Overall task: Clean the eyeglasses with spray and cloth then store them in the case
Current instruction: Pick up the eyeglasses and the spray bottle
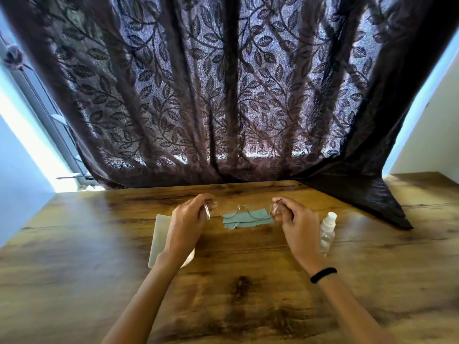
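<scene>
Left of the teal rectangular cloth (248, 220) on the wooden table (248, 294) lies a pale translucent plastic case (160, 234), partly hidden under our left hand (188, 219); we cannot tell what it holds. That hand pinches one temple of the thin wire-rimmed eyeglasses (239, 209) held over the cloth, our right hand (295, 219) pinches the other, the lenses barely showing. Right of the cloth stands a small clear plastic spray bottle (327, 234).

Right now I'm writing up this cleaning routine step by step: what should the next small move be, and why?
Probably let go with the right hand and reach for the spray bottle beside it, leaving the left hand as the only grip on the eyeglasses. Both hands pinch the frame's ends above the cloth, and the bottle stands untouched.
</scene>
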Action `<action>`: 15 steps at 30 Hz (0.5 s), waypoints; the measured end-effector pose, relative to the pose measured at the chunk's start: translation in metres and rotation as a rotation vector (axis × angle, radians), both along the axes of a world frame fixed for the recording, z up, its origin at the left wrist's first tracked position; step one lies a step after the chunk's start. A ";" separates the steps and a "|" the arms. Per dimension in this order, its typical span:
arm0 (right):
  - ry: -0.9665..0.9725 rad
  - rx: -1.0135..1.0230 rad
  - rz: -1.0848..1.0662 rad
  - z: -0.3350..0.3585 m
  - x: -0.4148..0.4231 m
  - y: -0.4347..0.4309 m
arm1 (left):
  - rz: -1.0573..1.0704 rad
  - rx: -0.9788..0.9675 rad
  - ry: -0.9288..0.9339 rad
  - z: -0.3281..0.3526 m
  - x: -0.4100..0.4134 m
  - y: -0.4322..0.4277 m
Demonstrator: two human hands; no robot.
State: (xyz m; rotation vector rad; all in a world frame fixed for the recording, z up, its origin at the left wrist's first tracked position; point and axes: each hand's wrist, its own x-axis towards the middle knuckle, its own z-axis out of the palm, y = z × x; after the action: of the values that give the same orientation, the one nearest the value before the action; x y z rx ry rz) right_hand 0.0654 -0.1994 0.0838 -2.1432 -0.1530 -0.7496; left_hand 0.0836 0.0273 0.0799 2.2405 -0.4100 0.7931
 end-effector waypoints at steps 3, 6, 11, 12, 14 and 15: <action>-0.082 0.008 0.014 0.022 0.010 -0.001 | -0.019 -0.070 -0.070 0.019 0.010 -0.003; -0.096 0.054 0.026 0.040 0.018 -0.005 | -0.067 -0.121 -0.130 0.038 0.014 -0.007; -0.080 0.114 0.013 0.052 0.025 -0.013 | -0.089 -0.083 -0.228 0.052 0.016 -0.013; -0.091 0.095 -0.004 0.053 0.025 -0.015 | -0.104 -0.083 -0.227 0.051 0.016 -0.014; -0.114 0.050 -0.040 0.053 0.023 -0.017 | -0.129 -0.081 -0.211 0.050 0.014 -0.017; -0.121 0.039 -0.051 0.052 0.022 -0.018 | -0.129 -0.068 -0.215 0.049 0.014 -0.019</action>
State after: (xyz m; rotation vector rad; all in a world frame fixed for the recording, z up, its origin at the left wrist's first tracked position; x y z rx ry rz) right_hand 0.0870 -0.2176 0.1363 -2.0724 -0.1463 -0.9056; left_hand 0.0975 0.0082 0.1288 2.0505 -0.6141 0.9674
